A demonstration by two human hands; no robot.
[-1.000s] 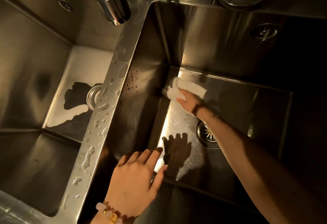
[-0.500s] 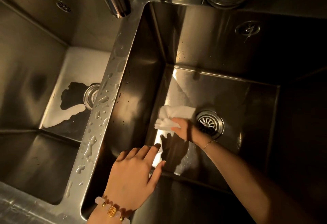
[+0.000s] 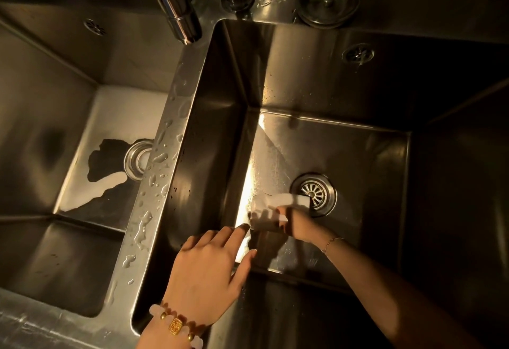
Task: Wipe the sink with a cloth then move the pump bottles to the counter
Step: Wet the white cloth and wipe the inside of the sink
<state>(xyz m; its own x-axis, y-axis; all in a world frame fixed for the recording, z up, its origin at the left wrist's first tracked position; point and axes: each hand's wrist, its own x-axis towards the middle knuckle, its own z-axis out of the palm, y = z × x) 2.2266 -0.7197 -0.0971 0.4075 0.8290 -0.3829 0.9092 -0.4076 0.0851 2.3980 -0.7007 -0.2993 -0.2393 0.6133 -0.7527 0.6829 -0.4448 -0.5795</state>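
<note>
Cloth [image 3: 271,212] is on the floor of the right-hand sink basin [image 3: 358,150], just left of the drain strainer [image 3: 314,193], w/ one edge reaching onto the strainer rim. My right hand [image 3: 296,226] is down on the near part of it, fingers curled over and pressing it flat to the steel; looks like palm pressure, not a pinch. Left hand [image 3: 209,271] hangs over the near left corner of that basin, fingers spread and loose, holding nothing; can't tell if it touches the wall.

Handling, as I judge it: the cloth looks thin, soft and limp, prob. damp, so it'll bunch and fold rather than slide as a sheet. Best held flat under the fingers mid-cloth, w/ a fold pinched by the thumb if it starts to creep. Wet steel looks slick, beads of water on the divider [image 3: 165,155] between basins, so light steady pressure. Watch the edge near the strainer slots, it could snag there.

Pump bottles aren't in view; can't say where they stand.
</note>
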